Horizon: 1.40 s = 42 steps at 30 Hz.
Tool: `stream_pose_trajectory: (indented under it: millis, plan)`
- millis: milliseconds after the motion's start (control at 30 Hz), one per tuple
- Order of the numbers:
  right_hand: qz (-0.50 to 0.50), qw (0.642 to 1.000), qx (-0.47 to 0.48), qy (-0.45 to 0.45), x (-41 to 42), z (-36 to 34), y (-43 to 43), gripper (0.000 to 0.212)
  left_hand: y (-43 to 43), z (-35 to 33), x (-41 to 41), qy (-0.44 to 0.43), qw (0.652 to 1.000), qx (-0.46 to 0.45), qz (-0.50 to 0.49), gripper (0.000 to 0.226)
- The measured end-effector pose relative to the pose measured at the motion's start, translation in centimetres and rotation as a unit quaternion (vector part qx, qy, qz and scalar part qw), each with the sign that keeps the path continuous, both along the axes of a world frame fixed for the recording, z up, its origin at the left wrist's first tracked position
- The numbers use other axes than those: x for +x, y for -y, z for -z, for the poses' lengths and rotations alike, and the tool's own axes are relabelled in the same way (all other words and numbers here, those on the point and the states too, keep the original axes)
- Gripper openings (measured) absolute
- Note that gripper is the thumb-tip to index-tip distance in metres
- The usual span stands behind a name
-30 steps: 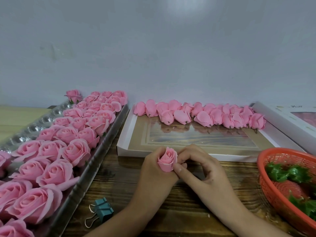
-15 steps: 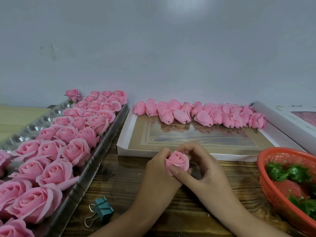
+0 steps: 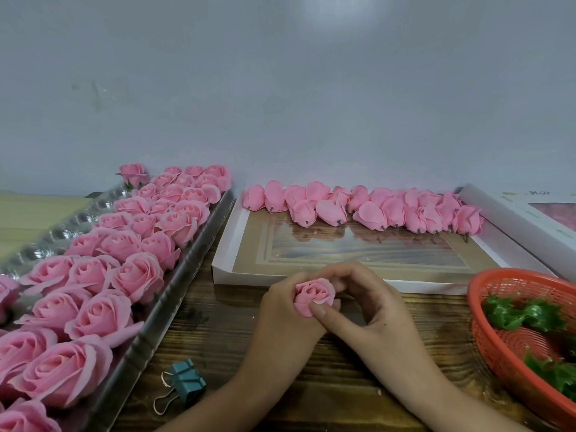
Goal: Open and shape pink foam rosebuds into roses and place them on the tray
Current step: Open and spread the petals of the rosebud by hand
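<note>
A pink foam rosebud (image 3: 313,295) sits between both hands above the wooden table, its top facing me with the outer petals partly spread. My left hand (image 3: 282,310) grips its base from the left. My right hand (image 3: 371,304) pinches its outer petals, thumb in front and fingers curled over the far side. Several shaped roses (image 3: 93,275) fill the silver tray (image 3: 149,341) on the left. A row of closed rosebuds (image 3: 367,210) lies along the far edge of a white flat box (image 3: 230,254).
A teal binder clip (image 3: 184,383) lies on the table by the tray's near edge. An orange mesh basket (image 3: 498,347) with green leaf pieces stands at the right. Another white box (image 3: 530,219) sits at the far right. A grey wall rises behind.
The rosebud has turned from sideways to facing up and its outer petals have spread. My right thumb has shifted onto the front petal; both hands stay in place.
</note>
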State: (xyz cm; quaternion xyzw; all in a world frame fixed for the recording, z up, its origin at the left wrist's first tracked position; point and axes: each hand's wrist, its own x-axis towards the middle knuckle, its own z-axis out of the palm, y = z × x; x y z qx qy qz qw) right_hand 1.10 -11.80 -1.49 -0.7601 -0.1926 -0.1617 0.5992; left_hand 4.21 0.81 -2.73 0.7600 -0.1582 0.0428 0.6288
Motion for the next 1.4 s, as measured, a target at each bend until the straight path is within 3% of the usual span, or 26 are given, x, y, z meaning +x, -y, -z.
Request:
stream_pose_trajectory:
  millis: [233,667,1200,1400]
  plan:
    - [0.025,0.997,-0.065,0.043,-0.2,-0.1,0.1,0.019,0.3,0.8,0.1,0.003,0.999,0.031,-0.028,0.016]
    - [-0.015,0.999,0.014,-0.033,0.1,0.5,0.2,0.019,-0.1,-0.3,-0.7,-0.001,1.000,-0.010,-0.026,0.028]
    - [-0.078,0.996,0.048,-0.017,-0.3,-0.4,0.0,0.034,0.0,-0.9,-1.2,0.004,0.999,0.013,0.041,0.007]
    - [-0.040,0.998,0.047,-0.025,-0.3,-0.1,0.0,0.033,0.2,-1.0,-1.1,0.027,0.998,0.036,0.039,0.027]
